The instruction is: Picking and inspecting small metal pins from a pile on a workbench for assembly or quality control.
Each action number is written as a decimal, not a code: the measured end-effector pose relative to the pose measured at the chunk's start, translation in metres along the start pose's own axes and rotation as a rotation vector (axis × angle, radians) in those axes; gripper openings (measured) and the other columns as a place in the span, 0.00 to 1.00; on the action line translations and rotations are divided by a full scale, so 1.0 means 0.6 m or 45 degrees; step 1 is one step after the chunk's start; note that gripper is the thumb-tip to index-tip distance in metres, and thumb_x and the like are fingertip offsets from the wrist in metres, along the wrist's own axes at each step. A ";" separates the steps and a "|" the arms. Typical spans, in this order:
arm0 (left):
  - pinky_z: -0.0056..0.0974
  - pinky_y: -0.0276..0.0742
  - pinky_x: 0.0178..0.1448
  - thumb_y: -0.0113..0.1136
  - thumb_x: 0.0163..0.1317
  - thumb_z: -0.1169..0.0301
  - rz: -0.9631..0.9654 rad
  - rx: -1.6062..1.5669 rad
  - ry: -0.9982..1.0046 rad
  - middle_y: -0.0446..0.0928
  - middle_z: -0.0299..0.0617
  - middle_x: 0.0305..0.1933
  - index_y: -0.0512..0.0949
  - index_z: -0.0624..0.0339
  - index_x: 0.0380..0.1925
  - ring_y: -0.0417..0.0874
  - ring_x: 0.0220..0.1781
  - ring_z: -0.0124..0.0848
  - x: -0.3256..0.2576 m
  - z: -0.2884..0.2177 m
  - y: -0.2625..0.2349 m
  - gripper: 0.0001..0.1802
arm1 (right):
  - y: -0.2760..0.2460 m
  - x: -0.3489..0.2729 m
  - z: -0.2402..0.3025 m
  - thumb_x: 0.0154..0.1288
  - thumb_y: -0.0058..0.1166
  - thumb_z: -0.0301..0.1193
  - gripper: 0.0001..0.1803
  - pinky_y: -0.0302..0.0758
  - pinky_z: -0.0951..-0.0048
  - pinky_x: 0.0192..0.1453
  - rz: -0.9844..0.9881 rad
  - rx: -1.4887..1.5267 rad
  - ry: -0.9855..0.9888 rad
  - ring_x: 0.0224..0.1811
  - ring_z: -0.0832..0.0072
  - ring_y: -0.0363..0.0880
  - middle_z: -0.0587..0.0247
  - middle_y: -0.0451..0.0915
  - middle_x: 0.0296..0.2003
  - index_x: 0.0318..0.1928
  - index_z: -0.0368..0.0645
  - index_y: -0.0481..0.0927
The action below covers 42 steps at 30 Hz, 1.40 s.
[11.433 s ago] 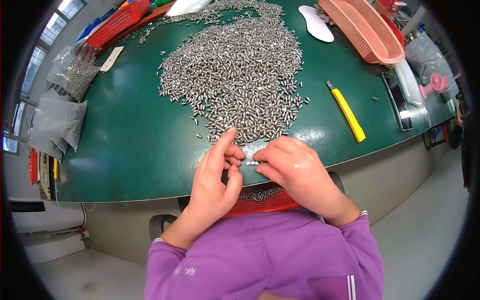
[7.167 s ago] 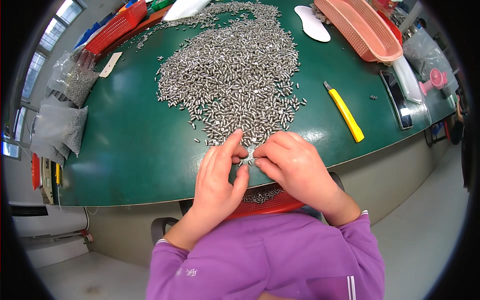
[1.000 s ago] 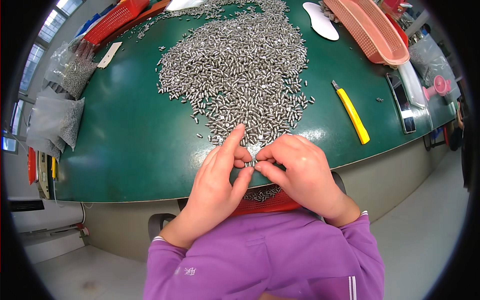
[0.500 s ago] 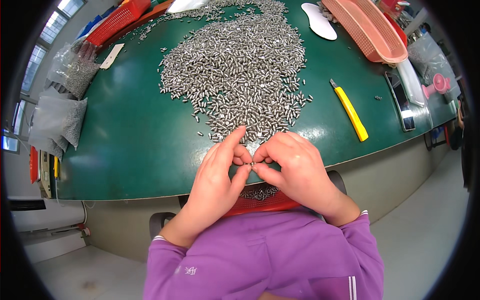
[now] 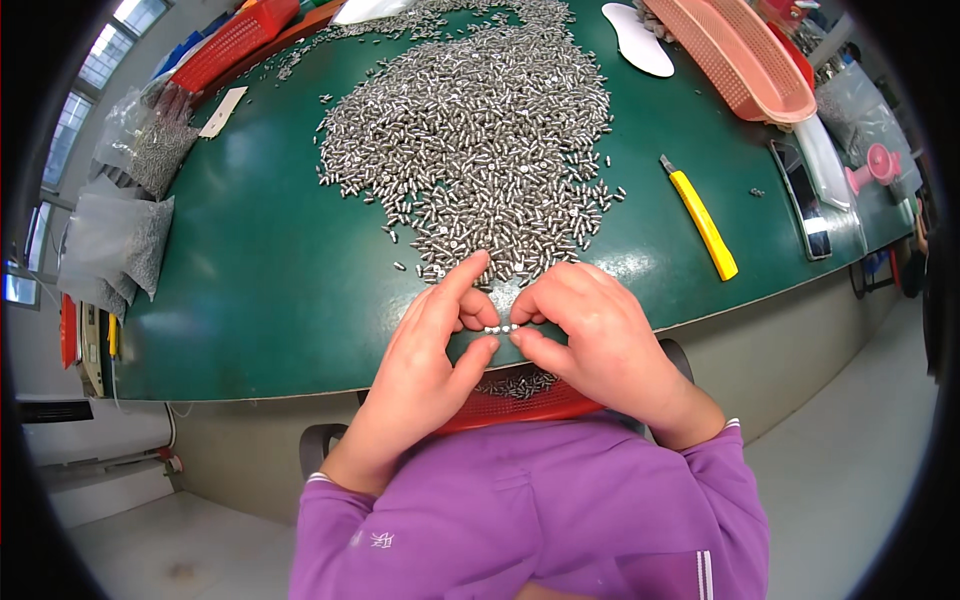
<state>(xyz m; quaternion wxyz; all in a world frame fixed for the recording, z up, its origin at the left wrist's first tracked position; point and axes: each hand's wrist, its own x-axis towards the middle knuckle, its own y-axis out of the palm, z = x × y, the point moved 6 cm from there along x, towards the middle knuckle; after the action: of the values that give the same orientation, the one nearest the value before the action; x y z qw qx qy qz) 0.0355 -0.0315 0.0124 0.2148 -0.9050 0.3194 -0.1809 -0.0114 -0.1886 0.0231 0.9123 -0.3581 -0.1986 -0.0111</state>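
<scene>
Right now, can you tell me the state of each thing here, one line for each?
left hand: pinching small metal parts with the right hand.
right hand: fingertips meeting the left.
metal parts: spread loose on the green table.
red tray: at the table edge, holding parts.
yellow knife: lying flat, untouched.
pink basket: tilted.

Small pins (image 5: 480, 150): bright bare metal, shiny, smooth. Table top (image 5: 270, 280): dark green, smooth, semi-gloss w/ window glare. Knife (image 5: 700, 215): yellow plastic, glossy. Baskets, red (image 5: 235, 40) & pink (image 5: 740, 60): moulded plastic mesh. Bags (image 5: 115, 240): clear plastic film, crinkled. Sleeves (image 5: 520, 520): purple knit cloth, matt.
</scene>
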 end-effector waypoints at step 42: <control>0.43 0.78 0.51 0.63 0.58 0.88 -0.227 0.208 0.201 0.79 0.45 0.46 0.61 0.66 0.76 0.79 0.44 0.40 0.009 -0.007 0.017 0.44 | -0.013 0.009 0.000 0.60 0.65 0.24 0.10 0.77 0.56 0.44 -0.070 -0.098 -0.063 0.41 0.56 0.78 0.58 0.77 0.37 0.42 0.41 0.82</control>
<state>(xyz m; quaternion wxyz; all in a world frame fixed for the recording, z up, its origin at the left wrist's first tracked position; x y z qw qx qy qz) 0.0323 -0.0435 0.0116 0.2452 -0.8922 0.2380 -0.2954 -0.0077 -0.1939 0.0305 0.8920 -0.3874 -0.2303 -0.0350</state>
